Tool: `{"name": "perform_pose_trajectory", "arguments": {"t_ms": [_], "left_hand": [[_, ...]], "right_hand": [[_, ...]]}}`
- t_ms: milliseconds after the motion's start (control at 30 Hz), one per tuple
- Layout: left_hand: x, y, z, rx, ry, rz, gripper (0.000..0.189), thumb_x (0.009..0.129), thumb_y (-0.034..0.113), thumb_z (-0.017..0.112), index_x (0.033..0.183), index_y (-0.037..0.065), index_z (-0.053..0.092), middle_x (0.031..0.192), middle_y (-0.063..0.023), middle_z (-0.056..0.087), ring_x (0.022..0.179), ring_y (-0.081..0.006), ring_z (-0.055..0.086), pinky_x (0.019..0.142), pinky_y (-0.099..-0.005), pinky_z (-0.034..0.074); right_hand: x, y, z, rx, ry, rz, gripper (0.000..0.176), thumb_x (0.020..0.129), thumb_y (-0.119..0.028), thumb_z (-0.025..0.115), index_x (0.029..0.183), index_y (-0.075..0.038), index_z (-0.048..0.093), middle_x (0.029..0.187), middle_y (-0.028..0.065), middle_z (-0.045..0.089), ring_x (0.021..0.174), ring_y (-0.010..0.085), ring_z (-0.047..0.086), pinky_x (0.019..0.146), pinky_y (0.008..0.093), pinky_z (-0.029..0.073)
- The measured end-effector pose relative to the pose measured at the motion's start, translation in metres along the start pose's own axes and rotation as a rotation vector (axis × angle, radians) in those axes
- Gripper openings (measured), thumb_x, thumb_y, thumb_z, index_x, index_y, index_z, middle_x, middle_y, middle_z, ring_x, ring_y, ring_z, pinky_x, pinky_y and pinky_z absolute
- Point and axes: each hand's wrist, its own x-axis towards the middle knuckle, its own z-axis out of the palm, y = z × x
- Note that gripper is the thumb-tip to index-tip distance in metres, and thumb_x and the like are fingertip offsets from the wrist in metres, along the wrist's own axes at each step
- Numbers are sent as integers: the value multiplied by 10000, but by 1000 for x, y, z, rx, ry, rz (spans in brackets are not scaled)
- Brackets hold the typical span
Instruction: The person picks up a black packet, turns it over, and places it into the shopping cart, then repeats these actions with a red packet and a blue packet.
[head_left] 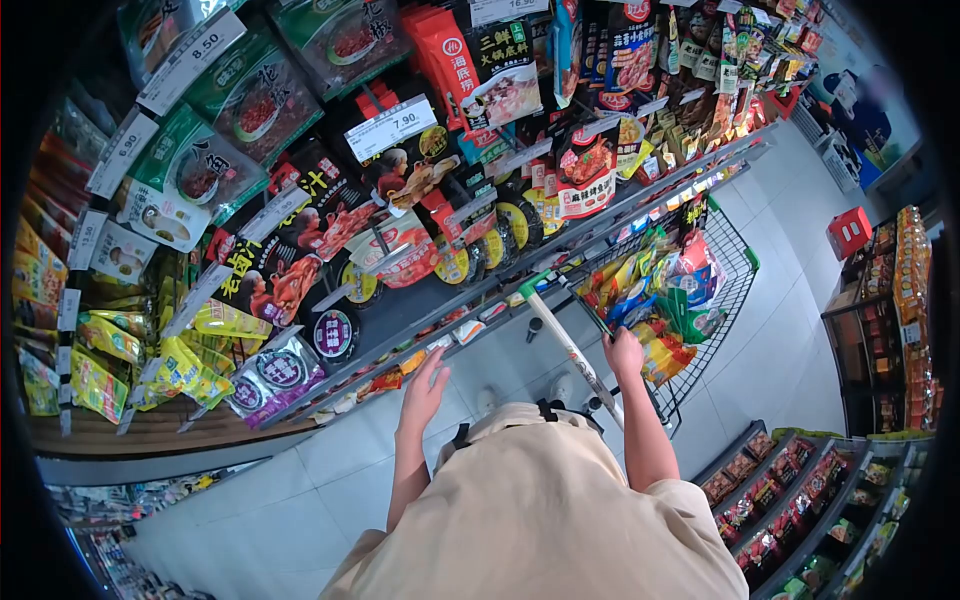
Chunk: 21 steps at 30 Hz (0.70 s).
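My left hand (425,388) is held out in the air beside the shelf front, fingers extended and nothing in it. Across the shopping cart's pale handle (568,345), my right hand (624,354) reaches to the near edge of the wire basket (738,318). Its fingers are curled down, and what they grip, if anything, is hidden. Just beyond it the cart holds a heap of colourful snack packets, among them a green packet (692,318) and an orange-yellow packet (664,356).
A long shelf (400,290) of hanging seasoning pouches, round tubs and price tags (391,129) runs along the left and front. Display racks (790,490) stand at lower right, with a stacked goods stand (880,330) and a red box (849,232) beyond. Tiled floor (345,490) lies below.
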Motion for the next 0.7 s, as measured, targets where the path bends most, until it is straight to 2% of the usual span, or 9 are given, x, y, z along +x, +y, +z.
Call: {"name": "perform_pose_trajectory", "arguments": {"t_ms": [200, 267, 700], "left_hand": [[-5, -2, -4, 17, 13, -7, 458, 1015, 229, 574, 1433, 58, 499, 1449, -117, 537, 1238, -241, 592, 1013, -350, 453], [-9, -3, -4, 4, 48, -16, 455, 996, 226, 596, 1415, 70, 512, 1438, -158, 534, 1182, -280, 621, 1005, -351, 462], [-16, -12, -12, -28, 55, -38, 479, 996, 215, 593, 1440, 71, 488, 1454, -144, 525, 1169, -267, 627, 991, -347, 473]], "right_hand": [[11, -10, 2, -18, -21, -2, 367, 872, -370, 656, 884, -3, 642, 876, 239, 690, 840, 430, 672, 763, 520, 538], [14, -12, 3, -42, -43, 3, 363, 879, -374, 650, 908, -12, 643, 892, 225, 698, 851, 416, 680, 773, 515, 543], [19, -17, 3, -41, -66, 18, 359, 882, -385, 649, 917, -28, 649, 897, 222, 699, 856, 414, 680, 775, 515, 540]]}}
